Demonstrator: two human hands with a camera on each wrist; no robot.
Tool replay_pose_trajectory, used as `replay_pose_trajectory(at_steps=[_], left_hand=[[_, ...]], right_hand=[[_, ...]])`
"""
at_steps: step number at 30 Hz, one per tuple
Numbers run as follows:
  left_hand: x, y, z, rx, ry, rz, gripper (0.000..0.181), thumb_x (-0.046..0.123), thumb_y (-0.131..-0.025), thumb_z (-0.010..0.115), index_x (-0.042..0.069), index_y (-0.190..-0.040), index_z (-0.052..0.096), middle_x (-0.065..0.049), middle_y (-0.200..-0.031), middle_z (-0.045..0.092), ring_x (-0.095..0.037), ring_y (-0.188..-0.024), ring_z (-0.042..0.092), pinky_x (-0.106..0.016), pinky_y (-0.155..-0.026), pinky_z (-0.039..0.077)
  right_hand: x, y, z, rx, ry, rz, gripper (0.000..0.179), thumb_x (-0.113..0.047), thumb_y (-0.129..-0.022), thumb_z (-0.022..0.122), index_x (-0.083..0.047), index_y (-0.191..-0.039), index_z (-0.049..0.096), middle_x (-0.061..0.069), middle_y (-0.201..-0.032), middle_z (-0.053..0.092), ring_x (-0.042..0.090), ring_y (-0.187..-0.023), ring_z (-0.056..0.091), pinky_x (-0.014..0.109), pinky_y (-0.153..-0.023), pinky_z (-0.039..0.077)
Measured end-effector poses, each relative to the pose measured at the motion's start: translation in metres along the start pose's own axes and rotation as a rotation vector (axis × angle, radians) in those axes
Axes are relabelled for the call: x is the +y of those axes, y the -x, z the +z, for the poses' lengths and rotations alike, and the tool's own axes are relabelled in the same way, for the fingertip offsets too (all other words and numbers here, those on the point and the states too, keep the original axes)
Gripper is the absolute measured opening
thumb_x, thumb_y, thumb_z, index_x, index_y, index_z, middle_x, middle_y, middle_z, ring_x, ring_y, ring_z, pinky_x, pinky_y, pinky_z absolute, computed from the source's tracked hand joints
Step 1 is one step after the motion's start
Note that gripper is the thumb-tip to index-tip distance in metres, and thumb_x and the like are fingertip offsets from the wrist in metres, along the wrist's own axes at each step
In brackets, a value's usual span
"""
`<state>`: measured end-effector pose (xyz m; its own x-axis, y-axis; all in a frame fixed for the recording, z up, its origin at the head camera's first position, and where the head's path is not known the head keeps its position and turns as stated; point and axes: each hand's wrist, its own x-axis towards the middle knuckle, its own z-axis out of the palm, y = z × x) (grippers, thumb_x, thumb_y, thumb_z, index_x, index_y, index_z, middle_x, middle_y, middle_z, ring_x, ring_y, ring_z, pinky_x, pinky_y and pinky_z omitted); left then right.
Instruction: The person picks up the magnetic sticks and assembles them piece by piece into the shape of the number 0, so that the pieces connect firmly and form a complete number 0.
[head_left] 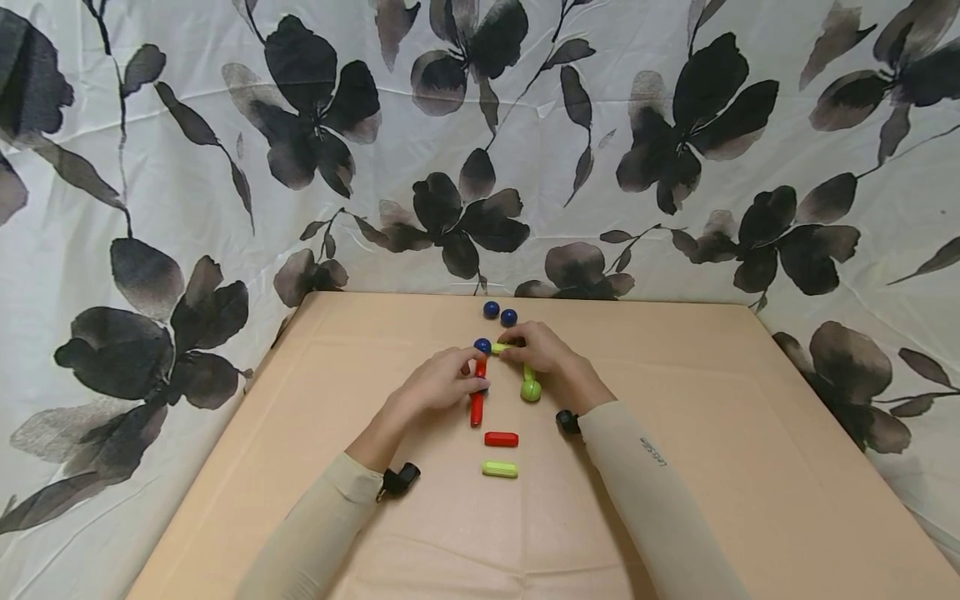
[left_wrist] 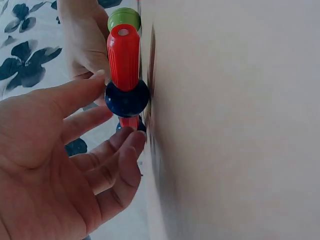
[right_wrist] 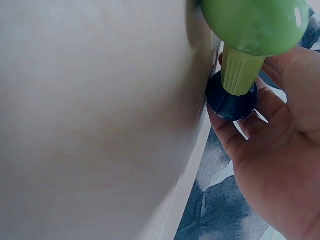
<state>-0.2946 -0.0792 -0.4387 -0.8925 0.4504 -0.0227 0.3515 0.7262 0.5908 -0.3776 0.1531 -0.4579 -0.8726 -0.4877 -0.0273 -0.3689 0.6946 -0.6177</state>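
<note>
Blue and green balls joined by red and yellow-green sticks form a ball-and-stick toy frame low over the table. My left hand holds its left side, thumb at a blue ball between two red sticks, fingers curled by the farther one. My right hand grips the far right corner, fingers around another blue ball. From that corner a yellow-green stick runs toward me to a green ball. Another yellow-green stick reaches left to the far-left blue ball.
Two loose blue balls lie near the table's far edge. Closer to me lie a loose red stick and a yellow-green stick. Behind the tan table hangs a white floral cloth.
</note>
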Motion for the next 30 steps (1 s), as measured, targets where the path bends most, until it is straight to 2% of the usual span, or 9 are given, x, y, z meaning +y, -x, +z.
replay_pose_trajectory(at_steps=[4, 7, 13, 18, 21, 24, 27, 30], left_hand=[[-0.007, -0.005, 0.002, -0.059, 0.038, 0.044, 0.034, 0.032, -0.101, 0.070, 0.012, -0.129, 0.068, -0.004, -0.092, 0.068, -0.017, -0.077, 0.061, -0.031, -0.070, 0.049], [-0.011, -0.007, 0.003, -0.076, 0.055, 0.075, 0.030, 0.031, -0.102, 0.069, 0.013, -0.126, 0.070, -0.002, -0.093, 0.068, -0.015, -0.077, 0.061, -0.029, -0.070, 0.048], [-0.015, -0.009, 0.005, -0.100, 0.084, 0.092, 0.028, 0.029, -0.104, 0.066, 0.011, -0.126, 0.069, -0.002, -0.094, 0.068, -0.014, -0.075, 0.062, -0.029, -0.070, 0.050], [-0.016, -0.010, 0.005, -0.111, 0.087, 0.104, 0.029, 0.029, -0.105, 0.064, 0.010, -0.127, 0.067, -0.003, -0.094, 0.068, -0.013, -0.074, 0.062, -0.030, -0.072, 0.050], [-0.016, -0.009, 0.004, -0.119, 0.090, 0.104, 0.029, 0.029, -0.105, 0.064, 0.010, -0.127, 0.067, -0.003, -0.094, 0.068, -0.013, -0.074, 0.061, -0.030, -0.072, 0.050], [-0.016, -0.010, 0.004, -0.124, 0.101, 0.097, 0.029, 0.029, -0.105, 0.064, 0.010, -0.127, 0.067, -0.003, -0.095, 0.067, -0.013, -0.074, 0.061, -0.029, -0.072, 0.050], [-0.017, -0.010, 0.005, -0.128, 0.119, 0.089, 0.030, 0.030, -0.105, 0.064, 0.010, -0.128, 0.066, -0.004, -0.095, 0.067, -0.014, -0.072, 0.062, -0.029, -0.071, 0.050], [-0.019, -0.010, 0.005, -0.134, 0.131, 0.080, 0.031, 0.031, -0.105, 0.064, 0.011, -0.129, 0.066, -0.005, -0.096, 0.067, -0.016, -0.072, 0.064, -0.029, -0.071, 0.051]], right_hand=[[-0.001, 0.000, 0.000, -0.008, -0.012, 0.003, 0.026, -0.021, -0.099, 0.073, -0.012, -0.123, 0.076, 0.005, -0.117, 0.072, 0.024, -0.103, 0.058, 0.040, -0.097, 0.048], [0.001, -0.001, -0.001, -0.008, -0.018, 0.006, 0.026, -0.022, -0.099, 0.073, -0.012, -0.123, 0.076, 0.005, -0.117, 0.072, 0.024, -0.104, 0.058, 0.040, -0.097, 0.049], [0.004, -0.001, -0.002, 0.021, -0.060, 0.016, 0.031, -0.024, -0.099, 0.073, -0.008, -0.125, 0.074, 0.006, -0.107, 0.072, 0.021, -0.093, 0.062, 0.032, -0.081, 0.052], [0.004, -0.003, -0.004, 0.103, -0.039, 0.037, 0.028, -0.024, -0.101, 0.070, -0.007, -0.123, 0.074, 0.008, -0.106, 0.071, 0.021, -0.090, 0.063, 0.031, -0.078, 0.052], [0.002, -0.006, -0.006, 0.181, -0.001, 0.057, 0.028, -0.022, -0.102, 0.068, -0.006, -0.125, 0.073, 0.011, -0.115, 0.068, 0.025, -0.095, 0.061, 0.036, -0.082, 0.053], [0.002, -0.009, -0.007, 0.233, 0.012, 0.074, 0.034, -0.019, -0.103, 0.067, -0.007, -0.134, 0.068, 0.015, -0.133, 0.060, 0.029, -0.104, 0.061, 0.043, -0.090, 0.054], [0.004, -0.015, -0.006, 0.247, 0.019, 0.096, 0.042, -0.018, -0.103, 0.066, -0.010, -0.144, 0.060, 0.015, -0.149, 0.050, 0.033, -0.120, 0.058, 0.050, -0.106, 0.050], [0.006, -0.021, -0.005, 0.225, 0.040, 0.101, 0.048, -0.018, -0.104, 0.063, -0.011, -0.151, 0.054, 0.016, -0.158, 0.043, 0.037, -0.140, 0.048, 0.054, -0.119, 0.038]])
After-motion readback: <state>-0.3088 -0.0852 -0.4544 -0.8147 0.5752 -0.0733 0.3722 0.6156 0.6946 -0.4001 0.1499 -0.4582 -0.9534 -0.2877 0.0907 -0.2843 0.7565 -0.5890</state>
